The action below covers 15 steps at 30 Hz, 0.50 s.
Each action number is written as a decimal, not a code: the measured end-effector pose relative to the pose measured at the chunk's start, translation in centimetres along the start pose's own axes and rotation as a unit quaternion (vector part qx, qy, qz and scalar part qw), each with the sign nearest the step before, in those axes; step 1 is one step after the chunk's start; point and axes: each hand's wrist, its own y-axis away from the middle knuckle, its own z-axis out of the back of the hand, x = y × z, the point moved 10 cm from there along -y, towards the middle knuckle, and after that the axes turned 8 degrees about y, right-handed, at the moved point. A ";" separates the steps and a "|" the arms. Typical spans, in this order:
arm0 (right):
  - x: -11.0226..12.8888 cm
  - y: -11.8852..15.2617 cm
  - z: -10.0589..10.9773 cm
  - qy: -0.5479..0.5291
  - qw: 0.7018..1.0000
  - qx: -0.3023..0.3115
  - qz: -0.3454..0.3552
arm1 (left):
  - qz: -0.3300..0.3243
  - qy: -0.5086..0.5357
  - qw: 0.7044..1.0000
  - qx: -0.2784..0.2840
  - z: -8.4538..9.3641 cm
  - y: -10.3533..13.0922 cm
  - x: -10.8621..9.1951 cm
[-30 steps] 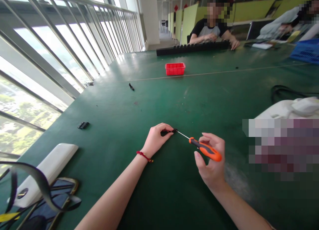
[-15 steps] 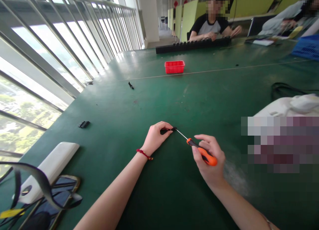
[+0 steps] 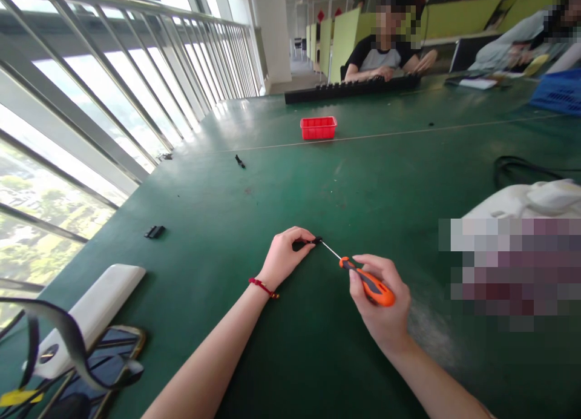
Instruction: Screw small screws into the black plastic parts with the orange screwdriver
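Near the middle of the green table, my left hand (image 3: 285, 254) pinches a small black part (image 3: 317, 240) between thumb and fingers; much of the part is hidden by them. An orange and dark grey screwdriver (image 3: 376, 287) is gripped by its handle in my right hand (image 3: 385, 298), thumb on the near side and fingers over the far side. Its thin metal shaft slants up and left, and the tip meets the right end of the black part. Whether the tip sits in a screw is too small to tell.
Left are a black piece (image 3: 155, 232), a white power bank (image 3: 97, 313), a phone (image 3: 122, 340) and a strap (image 3: 75, 334). Ahead lie a small black piece (image 3: 240, 161), a red bin (image 3: 318, 128) and a long black bar (image 3: 349, 91) before a seated person. A white bundle (image 3: 521, 201) lies right.
The whole view has shifted slightly, so things appear a little lower. Both hands keep their grips, with the screwdriver tip still at the black part; the handle looks slightly turned.
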 end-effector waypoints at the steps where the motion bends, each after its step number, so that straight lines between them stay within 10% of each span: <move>1: 0.1 0.0 0.2 -0.005 1.000 -0.014 0.006 | 0.000 -0.001 1.000 0.000 0.0 0.0 0.0; 15: 0.1 0.1 0.2 -0.035 0.999 -0.012 0.013 | 0.004 0.011 1.000 0.003 0.0 0.0 0.1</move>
